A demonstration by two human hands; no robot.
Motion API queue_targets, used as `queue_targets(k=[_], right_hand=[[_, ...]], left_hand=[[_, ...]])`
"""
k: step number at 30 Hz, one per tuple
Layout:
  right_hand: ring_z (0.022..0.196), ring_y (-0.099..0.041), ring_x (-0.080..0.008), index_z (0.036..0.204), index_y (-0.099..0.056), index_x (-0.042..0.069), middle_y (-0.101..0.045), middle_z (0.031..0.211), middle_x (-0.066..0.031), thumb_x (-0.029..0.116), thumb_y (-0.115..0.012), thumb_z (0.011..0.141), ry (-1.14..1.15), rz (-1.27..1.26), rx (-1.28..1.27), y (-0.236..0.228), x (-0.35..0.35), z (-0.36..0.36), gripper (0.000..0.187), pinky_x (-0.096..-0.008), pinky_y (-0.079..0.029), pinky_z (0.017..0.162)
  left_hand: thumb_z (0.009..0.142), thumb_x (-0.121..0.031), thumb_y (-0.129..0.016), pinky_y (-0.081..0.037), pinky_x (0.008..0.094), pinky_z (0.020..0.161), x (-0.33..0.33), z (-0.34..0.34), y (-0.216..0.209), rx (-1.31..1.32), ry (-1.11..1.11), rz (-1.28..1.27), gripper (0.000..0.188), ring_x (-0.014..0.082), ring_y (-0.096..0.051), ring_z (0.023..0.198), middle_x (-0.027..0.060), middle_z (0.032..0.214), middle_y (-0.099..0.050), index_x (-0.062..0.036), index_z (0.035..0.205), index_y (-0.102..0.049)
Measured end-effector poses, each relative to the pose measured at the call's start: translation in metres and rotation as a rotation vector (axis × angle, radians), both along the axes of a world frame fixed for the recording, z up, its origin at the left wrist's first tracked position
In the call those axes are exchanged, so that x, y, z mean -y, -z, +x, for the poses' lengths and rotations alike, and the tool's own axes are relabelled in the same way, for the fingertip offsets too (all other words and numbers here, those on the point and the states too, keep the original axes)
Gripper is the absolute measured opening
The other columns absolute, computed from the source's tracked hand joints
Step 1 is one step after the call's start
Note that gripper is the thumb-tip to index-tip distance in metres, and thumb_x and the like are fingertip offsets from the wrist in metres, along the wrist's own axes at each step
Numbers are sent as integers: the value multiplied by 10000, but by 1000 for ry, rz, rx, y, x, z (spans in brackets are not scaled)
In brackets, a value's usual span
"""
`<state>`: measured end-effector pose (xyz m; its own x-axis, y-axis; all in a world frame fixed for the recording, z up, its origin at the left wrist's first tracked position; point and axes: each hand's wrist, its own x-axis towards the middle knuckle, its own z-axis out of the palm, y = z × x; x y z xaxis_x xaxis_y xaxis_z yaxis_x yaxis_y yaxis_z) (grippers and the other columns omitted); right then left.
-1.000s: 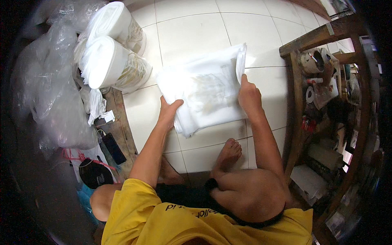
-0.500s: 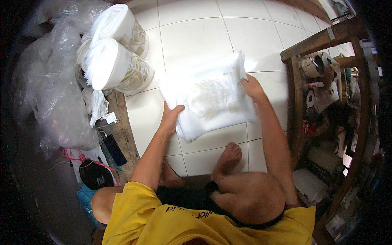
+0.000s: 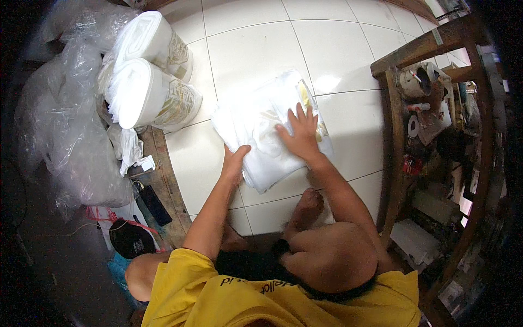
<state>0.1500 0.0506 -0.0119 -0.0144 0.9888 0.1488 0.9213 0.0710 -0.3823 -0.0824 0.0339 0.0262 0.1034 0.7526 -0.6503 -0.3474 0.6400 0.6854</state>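
A stack of thin white plastic bags [image 3: 269,158] with gold print lies on the tiled floor in front of me, slightly rumpled. My left hand [image 3: 235,162] grips its left edge, thumb on top and the other fingers hidden beneath or behind the edge. Flat on the right part of the stack rests my right hand [image 3: 301,135], its fingers spread over the plastic. Up to the left stand two thick rolled bundles of similar white plastic with gold print, a nearer bundle [image 3: 163,106] and a farther bundle [image 3: 177,52].
Crumpled clear plastic [image 3: 81,120] heaps at the left. Beside it a dark phone [image 3: 153,205] with a cable lies on a wooden board [image 3: 170,180], near a black cap [image 3: 131,238]. A wooden rack [image 3: 392,163] holding assorted items borders the right. My bare foot [image 3: 308,207] is just below the stack.
My right hand has let go of the stack's right edge and moved left onto its top, fingers spread. The stack has come down flat; my left hand keeps its edge.
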Motion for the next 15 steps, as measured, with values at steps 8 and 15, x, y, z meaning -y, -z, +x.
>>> queue_targets(k=[8, 15], right_hand=[[1029, -668, -420, 1384, -513, -56, -666, 1083, -270, 367, -826, 776, 339, -434, -445, -26, -13, 83, 804, -483, -536, 905], [1010, -680, -453, 1182, -505, -27, -674, 1040, -293, 335, -833, 766, 268, -524, -313, -58, -19, 71, 642, -500, -549, 879]], left_hand=[[832, -88, -647, -531, 507, 1033, -5, -7, 7, 24, 18, 16, 844, 385, -554, 1267, 247, 1398, -473, -22, 1533, -180], [837, -114, -630, -522, 513, 1042, -3, 3, -8, 91, 16, 3, 846, 383, -554, 1267, 247, 1414, -456, -28, 1546, -177]])
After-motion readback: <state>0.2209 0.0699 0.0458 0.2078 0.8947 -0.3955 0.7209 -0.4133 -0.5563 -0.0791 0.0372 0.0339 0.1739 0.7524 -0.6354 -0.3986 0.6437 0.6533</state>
